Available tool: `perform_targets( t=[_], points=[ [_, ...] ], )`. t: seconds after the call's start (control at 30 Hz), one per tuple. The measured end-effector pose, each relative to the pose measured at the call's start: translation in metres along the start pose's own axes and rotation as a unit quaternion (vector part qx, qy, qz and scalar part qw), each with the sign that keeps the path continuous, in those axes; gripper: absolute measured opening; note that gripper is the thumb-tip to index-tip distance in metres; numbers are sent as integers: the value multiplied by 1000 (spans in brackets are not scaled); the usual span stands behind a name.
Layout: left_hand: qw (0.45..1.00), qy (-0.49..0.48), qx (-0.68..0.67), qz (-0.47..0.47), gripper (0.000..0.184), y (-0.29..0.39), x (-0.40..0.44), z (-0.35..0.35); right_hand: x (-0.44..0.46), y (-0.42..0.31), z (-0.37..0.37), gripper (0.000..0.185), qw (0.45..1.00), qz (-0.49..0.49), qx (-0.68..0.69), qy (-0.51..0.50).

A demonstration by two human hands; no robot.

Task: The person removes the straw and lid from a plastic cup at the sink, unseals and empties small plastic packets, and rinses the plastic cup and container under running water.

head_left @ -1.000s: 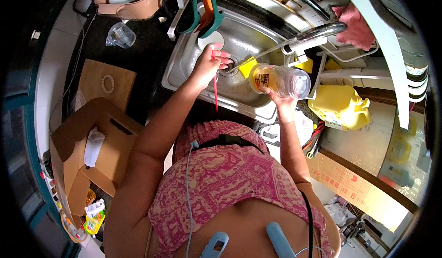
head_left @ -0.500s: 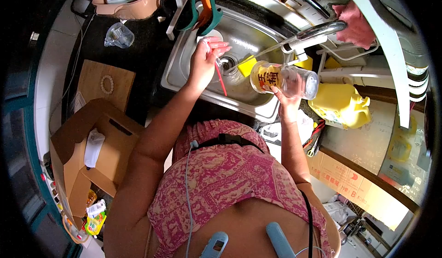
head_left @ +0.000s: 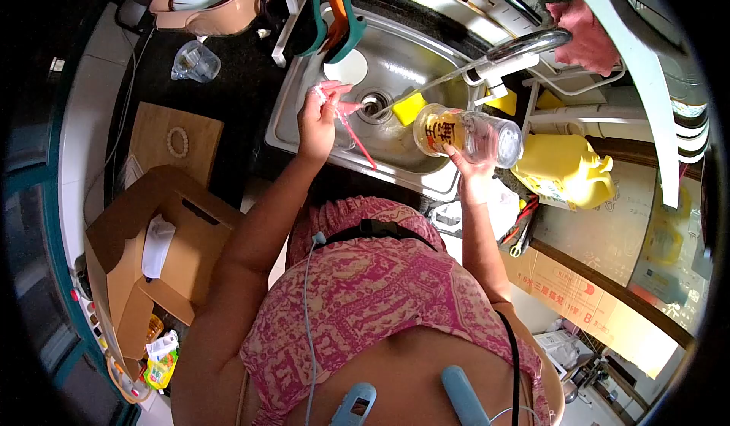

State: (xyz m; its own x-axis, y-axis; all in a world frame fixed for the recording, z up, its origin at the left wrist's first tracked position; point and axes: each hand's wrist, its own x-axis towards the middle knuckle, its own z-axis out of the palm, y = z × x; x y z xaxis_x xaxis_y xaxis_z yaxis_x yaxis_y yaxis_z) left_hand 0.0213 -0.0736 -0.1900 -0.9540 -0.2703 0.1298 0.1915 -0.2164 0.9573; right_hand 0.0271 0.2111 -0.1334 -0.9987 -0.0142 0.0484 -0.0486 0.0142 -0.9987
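Observation:
My left hand (head_left: pixel 322 116) is over the left side of the metal sink (head_left: pixel 283 126), its fingers closed on something clear with a thin red strip (head_left: pixel 357 142) hanging from it. My right hand (head_left: pixel 470 174) grips a clear plastic jar (head_left: pixel 475 136) with a yellow label, tilted on its side over the sink's right edge. From the faucet (head_left: pixel 525 46) a thin stream of water runs toward the drain (head_left: pixel 374 105). A yellow sponge (head_left: pixel 410 109) lies in the basin beside the jar's mouth. Behind my left hand is a white round dish (head_left: pixel 347 69).
Green and orange handles (head_left: pixel 340 19) hang above the sink's left side. A yellow jug (head_left: pixel 564 169) stands right of the sink. On the left are an open cardboard box (head_left: pixel 201 255), a wooden board (head_left: pixel 150 133) with a bracelet, and a clear plastic container (head_left: pixel 196 62).
My left hand has moved left and slightly toward my body, with the red strip now slanting down to the right. My right hand keeps hold of the jar, which has shifted slightly.

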Motion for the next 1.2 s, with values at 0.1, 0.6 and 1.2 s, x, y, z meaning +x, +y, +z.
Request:
perform_targets(
  t=[0.1,0.6,1.2],
  points=[
    [1000,6,10,-5,23,0,2,0,-1,-7,-2,83,997,10,-73,-26],
    [995,79,58,-3,28,-4,-3,-21,5,-4,15,74,998,47,-23,-27],
    [982,-93,152,-61,38,-14,-13,-12,-7,8,5,66,997,81,-4,-17]
  ],
)
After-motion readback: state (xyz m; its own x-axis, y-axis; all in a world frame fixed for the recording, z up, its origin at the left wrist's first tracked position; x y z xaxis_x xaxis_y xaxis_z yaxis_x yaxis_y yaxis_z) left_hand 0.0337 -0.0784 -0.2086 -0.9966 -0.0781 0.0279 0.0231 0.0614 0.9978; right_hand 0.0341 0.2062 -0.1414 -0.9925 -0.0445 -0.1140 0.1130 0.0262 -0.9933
